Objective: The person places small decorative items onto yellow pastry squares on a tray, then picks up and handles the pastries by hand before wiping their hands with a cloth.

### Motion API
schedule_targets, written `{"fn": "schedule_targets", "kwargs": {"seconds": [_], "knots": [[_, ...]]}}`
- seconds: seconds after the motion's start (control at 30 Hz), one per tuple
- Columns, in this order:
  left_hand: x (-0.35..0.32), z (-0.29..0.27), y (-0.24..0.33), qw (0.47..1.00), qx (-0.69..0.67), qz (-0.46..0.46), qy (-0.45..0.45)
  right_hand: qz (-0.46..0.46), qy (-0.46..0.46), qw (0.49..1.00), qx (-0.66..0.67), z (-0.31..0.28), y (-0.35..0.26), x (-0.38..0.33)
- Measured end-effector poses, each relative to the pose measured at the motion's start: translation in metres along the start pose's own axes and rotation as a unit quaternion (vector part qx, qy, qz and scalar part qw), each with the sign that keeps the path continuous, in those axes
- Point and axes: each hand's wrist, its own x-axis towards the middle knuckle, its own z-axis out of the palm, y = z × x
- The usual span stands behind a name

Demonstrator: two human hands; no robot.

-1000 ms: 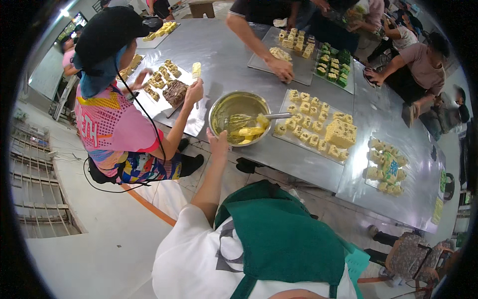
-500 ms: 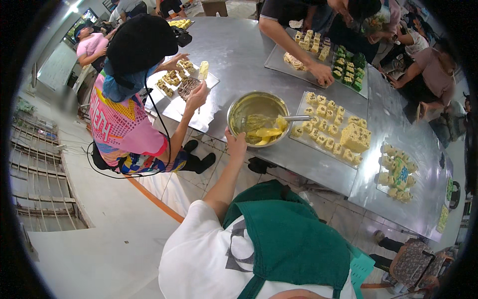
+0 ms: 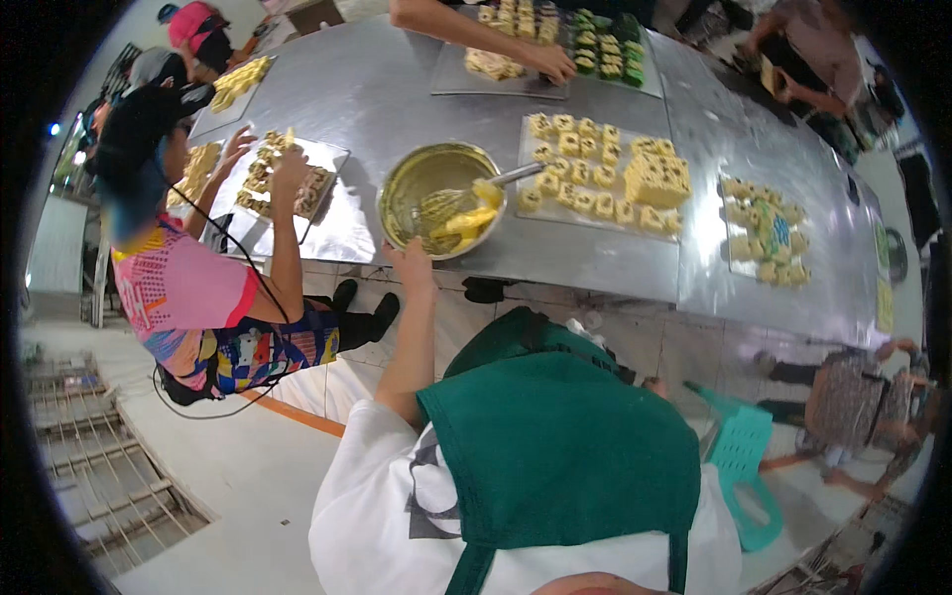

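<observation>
Grip: left hand (image 3: 412, 263) closed on near rim of metal bowl (image 3: 416, 178); right hand out of view, state impossible to tell.
Bowl: at near edge of steel surface (image 3: 595, 263), just left of tray of yellow cubes (image 3: 605, 174).
Contents: whisk (image 3: 446, 203) lying in, handle over far-right rim; yellow pieces (image 3: 471, 220) beside it.
Advice: probably best kept flat, pinned at rim, away from edge.
Neighbour: person in pink shirt (image 3: 183, 288) at tray of pastries (image 3: 283, 183).

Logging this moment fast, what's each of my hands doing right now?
Left hand: at the near rim of the metal bowl, apparently gripping it; fingers unclear.
Right hand: not in view.
</observation>
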Motion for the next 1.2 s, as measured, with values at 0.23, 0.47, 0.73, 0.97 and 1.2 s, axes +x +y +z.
{"fn": "schedule_targets", "kwargs": {"seconds": [0.23, 0.47, 0.73, 0.97, 1.2], "knots": [[-0.010, -0.014, 0.024, 0.999, 0.034, 0.016, 0.010, 0.034, -0.066, 0.993, 0.087, -0.085, -0.107, -0.094], [-0.026, 0.000, 0.035, 1.000, 0.003, -0.005, 0.005, 0.079, -0.054, 0.992, 0.082, -0.061, -0.081, -0.076], [-0.019, -0.005, 0.028, 1.000, 0.000, 0.004, -0.003, 0.051, -0.034, 0.989, 0.135, -0.019, -0.033, -0.044], [0.006, -0.024, 0.009, 0.999, 0.005, -0.031, 0.015, 0.054, -0.047, 0.996, -0.058, -0.062, -0.090, -0.081], [0.011, -0.018, 0.004, 0.997, 0.076, -0.010, 0.003, 0.071, -0.042, 0.996, 0.015, -0.056, -0.084, -0.089]]}}
